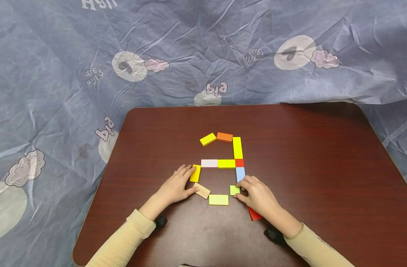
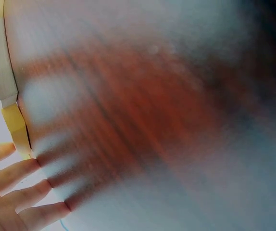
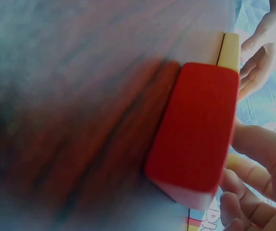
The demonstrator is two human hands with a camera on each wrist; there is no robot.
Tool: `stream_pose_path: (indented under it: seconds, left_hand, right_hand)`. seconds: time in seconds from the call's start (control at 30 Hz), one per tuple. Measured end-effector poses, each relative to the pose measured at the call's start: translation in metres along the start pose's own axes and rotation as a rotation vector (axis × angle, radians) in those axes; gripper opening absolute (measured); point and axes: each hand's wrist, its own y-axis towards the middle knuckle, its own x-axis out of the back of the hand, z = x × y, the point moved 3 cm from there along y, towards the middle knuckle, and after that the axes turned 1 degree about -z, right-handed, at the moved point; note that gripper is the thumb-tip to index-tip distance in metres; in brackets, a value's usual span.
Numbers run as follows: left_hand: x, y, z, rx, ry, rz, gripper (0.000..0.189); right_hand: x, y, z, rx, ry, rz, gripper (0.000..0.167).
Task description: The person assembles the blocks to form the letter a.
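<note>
My left hand [image 1: 176, 188] lies over the left end of a line of flat blocks, fingers spread. Its fingertips touch an upright-lying yellow block [image 1: 196, 175], and the thumb touches a plain wooden block [image 1: 202, 190]. On the other side, my right hand [image 1: 258, 193] pinches a small light green block [image 1: 234, 190] between thumb and forefinger. A light blue block [image 1: 240, 174] lies just above it, partly hidden by that hand. To its left is a longer pale green block [image 1: 218, 200], with a small gap between them.
Under the right wrist lies a red block [image 1: 254, 214], large in the right wrist view. Farther off are a white block [image 1: 209, 163], a small red square [image 1: 239, 163], an orange block [image 1: 225, 137] and several yellow ones on the brown table [image 1: 307, 148]. A grey-blue cloth [image 1: 190, 44] hangs behind.
</note>
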Motion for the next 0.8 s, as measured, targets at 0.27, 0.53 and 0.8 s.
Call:
stream_pose_path:
  seconds: [0.27, 0.53, 0.8]
  left_hand:
    - [0.000, 0.000, 0.000, 0.000, 0.003, -0.004, 0.075]
    - [0.000, 0.000, 0.002, 0.004, 0.001, -0.005, 0.075]
    - [-0.001, 0.000, 0.001, 0.003, -0.006, -0.005, 0.075]
  right_hand:
    - [-0.001, 0.002, -0.002, -0.001, 0.013, 0.000, 0.030]
    - [0.003, 0.001, 0.000, 0.008, -0.013, -0.018, 0.033]
    - [0.020, -0.020, 0.006, -0.123, -0.019, 0.058, 0.034]
